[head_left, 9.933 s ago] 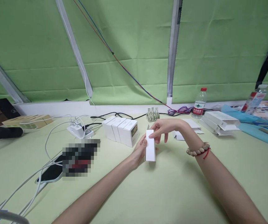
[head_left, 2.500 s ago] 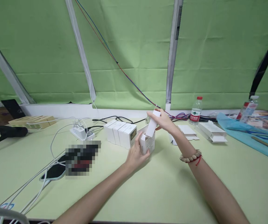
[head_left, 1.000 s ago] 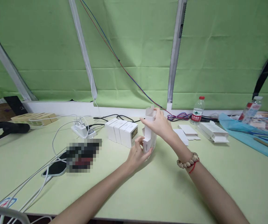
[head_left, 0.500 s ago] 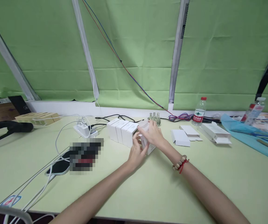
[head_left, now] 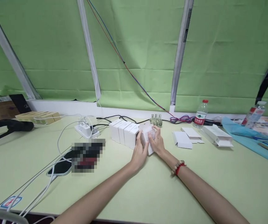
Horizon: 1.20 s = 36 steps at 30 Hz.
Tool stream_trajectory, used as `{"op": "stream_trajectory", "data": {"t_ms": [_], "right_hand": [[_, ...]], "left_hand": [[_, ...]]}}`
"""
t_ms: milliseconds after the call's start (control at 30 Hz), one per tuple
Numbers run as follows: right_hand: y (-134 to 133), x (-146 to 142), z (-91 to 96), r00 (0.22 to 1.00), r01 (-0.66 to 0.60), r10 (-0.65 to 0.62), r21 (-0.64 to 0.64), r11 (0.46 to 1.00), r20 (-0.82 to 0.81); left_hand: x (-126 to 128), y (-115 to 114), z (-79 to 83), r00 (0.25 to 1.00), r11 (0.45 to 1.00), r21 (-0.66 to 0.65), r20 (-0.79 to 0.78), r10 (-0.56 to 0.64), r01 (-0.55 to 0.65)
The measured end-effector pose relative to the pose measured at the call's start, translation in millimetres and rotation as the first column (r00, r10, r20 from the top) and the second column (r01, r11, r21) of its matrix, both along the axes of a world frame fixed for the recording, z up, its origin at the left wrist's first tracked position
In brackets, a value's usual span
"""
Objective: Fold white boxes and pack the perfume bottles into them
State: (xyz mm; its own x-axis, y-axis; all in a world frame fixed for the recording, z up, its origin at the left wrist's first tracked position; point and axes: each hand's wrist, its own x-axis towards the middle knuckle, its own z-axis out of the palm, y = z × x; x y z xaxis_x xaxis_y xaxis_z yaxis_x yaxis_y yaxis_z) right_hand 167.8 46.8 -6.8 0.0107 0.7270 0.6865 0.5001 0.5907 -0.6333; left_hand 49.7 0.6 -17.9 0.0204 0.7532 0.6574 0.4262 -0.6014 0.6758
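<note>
A small white box [head_left: 147, 134] with fine print on one face stands on the table between my hands. My left hand [head_left: 139, 153] grips its left side, fingers behind and thumb on the near edge. Against its right side, my right hand [head_left: 157, 142] is closed with the thumb lying across the printed face. Just left of it is a row of similar white boxes [head_left: 121, 133], standing close together. Several small glass bottles [head_left: 156, 120] with shiny tops stand behind my right hand.
Flattened white cartons [head_left: 182, 140] and an open white box [head_left: 218, 136] lie to the right, near a water bottle [head_left: 200, 114] and blue plastic sheet [head_left: 246, 137]. On the left are a power strip [head_left: 86, 130], a phone [head_left: 60, 165], white cables and yellow boxes [head_left: 38, 117].
My right hand has come down from the box's top to its right side. The box has turned, so its printed face now shows. The view has shifted slightly.
</note>
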Motion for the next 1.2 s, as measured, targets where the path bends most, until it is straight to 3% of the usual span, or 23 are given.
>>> {"op": "stream_trajectory", "data": {"t_ms": [300, 533, 733, 1200], "right_hand": [[-16, 1, 3.6, 0.996, 0.056, -0.046, 0.132, 0.990, -0.080], [-35, 1, 3.8, 0.962, 0.048, -0.040, 0.022, 0.999, -0.271], [-39, 3, 6.8, 0.968, 0.058, -0.042, 0.058, 0.997, -0.247], [-43, 0, 7.9, 0.976, 0.036, -0.012, 0.107, 0.994, -0.219]], "left_hand": [[-2, 1, 6.1, 0.992, 0.996, -0.057, 0.109, -0.062, 0.068], [-3, -4, 12.2, 0.982, 0.985, -0.129, 0.165, -0.092, 0.114], [-2, -8, 16.1, 0.953, 0.961, -0.138, 0.223, -0.206, 0.240], [-3, -7, 13.5, 0.984, 0.991, -0.081, 0.153, -0.095, 0.108]]}}
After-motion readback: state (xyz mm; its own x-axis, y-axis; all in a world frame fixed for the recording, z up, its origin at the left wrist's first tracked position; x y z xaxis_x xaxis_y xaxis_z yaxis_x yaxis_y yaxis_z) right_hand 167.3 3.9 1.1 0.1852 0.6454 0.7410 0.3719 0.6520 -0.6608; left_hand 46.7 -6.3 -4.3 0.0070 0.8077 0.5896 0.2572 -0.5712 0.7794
